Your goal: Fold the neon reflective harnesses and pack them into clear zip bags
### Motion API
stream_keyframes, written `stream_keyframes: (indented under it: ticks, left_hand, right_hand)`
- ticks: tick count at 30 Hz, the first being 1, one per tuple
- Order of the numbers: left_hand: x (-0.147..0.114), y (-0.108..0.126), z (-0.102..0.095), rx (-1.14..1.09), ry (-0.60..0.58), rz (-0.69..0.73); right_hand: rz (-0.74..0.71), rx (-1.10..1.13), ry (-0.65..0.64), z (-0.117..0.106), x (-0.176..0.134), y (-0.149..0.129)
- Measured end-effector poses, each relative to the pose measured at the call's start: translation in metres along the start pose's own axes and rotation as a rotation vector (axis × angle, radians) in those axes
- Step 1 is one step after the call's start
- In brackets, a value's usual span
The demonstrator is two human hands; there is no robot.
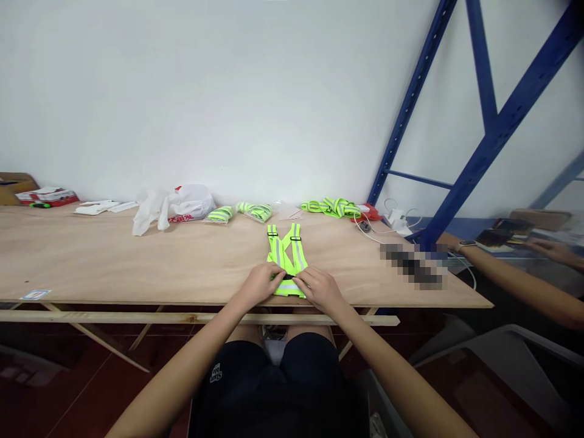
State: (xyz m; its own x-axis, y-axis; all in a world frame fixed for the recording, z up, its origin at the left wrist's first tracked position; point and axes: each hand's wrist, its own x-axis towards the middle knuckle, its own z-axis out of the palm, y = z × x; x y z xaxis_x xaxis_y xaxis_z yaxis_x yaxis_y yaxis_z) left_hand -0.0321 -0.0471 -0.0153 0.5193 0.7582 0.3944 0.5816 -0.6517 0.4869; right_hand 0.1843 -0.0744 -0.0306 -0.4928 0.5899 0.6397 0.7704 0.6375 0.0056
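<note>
A neon-yellow reflective vest [299, 252] with silver stripes lies flat near the table's front edge, its two shoulder straps pointing away from me. Each strap carries a black slider buckle [295, 238]. At the waist band is a small dark piece [289, 277], too small to tell if it is a clip or a strap. My left hand [262, 283] pinches the vest beside that piece, fingertips closed. From the other side my right hand [320, 288] pinches it too, thumb and fingers together. The fingers partly cover the band.
Along the wall lie a white plastic bag [194, 202], two bagged vests [254, 211] and a heap of loose reflective straps [333, 207]. A blue metal rack [490, 134] rises at the right. Beyond it, another person's arm [511, 280] reaches in. A pixelated dark patch covers the table's right.
</note>
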Motion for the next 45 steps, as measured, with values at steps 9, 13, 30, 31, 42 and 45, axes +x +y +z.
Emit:
stream_keyframes:
  ticks: [9,13,30,31,42,45]
  left_hand:
    - [-0.021,0.018,0.015,0.026,0.221,0.049]
    - [-0.035,0.020,0.016,0.175,0.219,0.240]
    - [-0.032,0.021,-0.002,0.118,0.049,0.109]
    - [-0.025,0.020,-0.002,0.128,0.041,0.076]
    - [0.024,0.002,0.008,0.327,0.094,-0.170]
    - [0.018,0.008,0.008,0.421,0.123,-0.199]
  right_hand:
    - [0.079,0.018,0.099,-0.006,-0.012,-0.023]
    - [0.099,-0.012,0.108,-0.002,-0.010,-0.024]
    - [0.151,0.363,0.000,-0.018,-0.022,-0.004]
    - [0.209,0.415,-0.019,-0.017,-0.016,-0.001]
    - [0.299,0.129,-0.209,0.004,0.031,0.031]
    - [0.298,-0.005,-0.096,0.009,0.028,0.025]
